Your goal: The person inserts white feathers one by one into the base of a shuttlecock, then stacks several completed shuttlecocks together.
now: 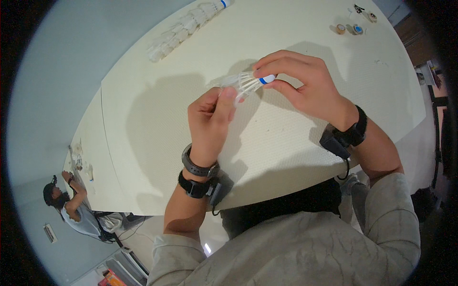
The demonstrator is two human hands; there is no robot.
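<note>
Above a white table (296,143), the left hand (213,114) pinched a shuttlecock (249,85) by its skirt (233,81) while the right hand (305,83) gripped its base (270,78). Too hard a squeeze risked creasing the skirt.

Blue-grey wall (71,71), cream table (281,152), pale floor (155,225)

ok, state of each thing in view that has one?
Shuttlecock: held, cork pointing right
Left grip: closed on its feathers
Right grip: closed at its cork
Shuttlecock stack: nested, lying sideways
Small rolls: lying on the table
Wrist straps: fastened
</note>
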